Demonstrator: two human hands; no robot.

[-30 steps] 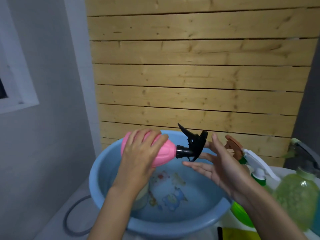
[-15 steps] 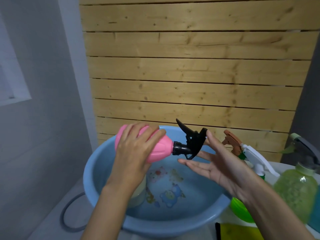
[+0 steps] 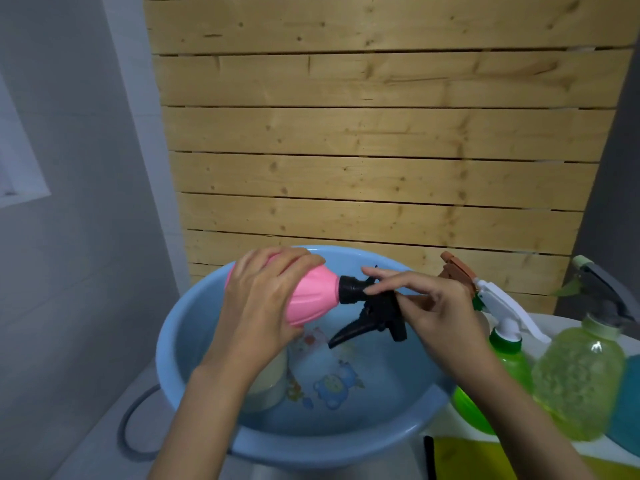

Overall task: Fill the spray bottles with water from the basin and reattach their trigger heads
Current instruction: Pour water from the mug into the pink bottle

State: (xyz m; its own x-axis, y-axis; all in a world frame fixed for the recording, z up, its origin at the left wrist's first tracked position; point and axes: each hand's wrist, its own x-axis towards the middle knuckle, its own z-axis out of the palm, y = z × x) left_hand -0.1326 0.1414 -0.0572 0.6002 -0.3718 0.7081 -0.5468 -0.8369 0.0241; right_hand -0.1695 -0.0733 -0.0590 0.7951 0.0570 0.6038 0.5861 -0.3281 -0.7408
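A pink spray bottle (image 3: 313,296) lies sideways in the air over the blue basin (image 3: 332,448), neck pointing right. My left hand (image 3: 266,299) grips its body from above. Its black trigger head (image 3: 375,315) sits on the neck with the lever hanging down. My right hand (image 3: 433,306) holds that head, thumb and fingers curled around its top. The basin holds shallow water over a cartoon print on its bottom.
A pale cup (image 3: 268,382) stands in the basin under my left wrist. To the right stand a green bottle with a white and orange trigger (image 3: 502,306) and a yellow-green bottle (image 3: 578,382) with a grey trigger. A wooden slat wall (image 3: 381,150) rises behind. A grey hose loop (image 3: 130,431) lies left.
My right hand was open beside the trigger head and now grips it. The head has turned so its lever points down instead of up. The bottle stays in my left hand.
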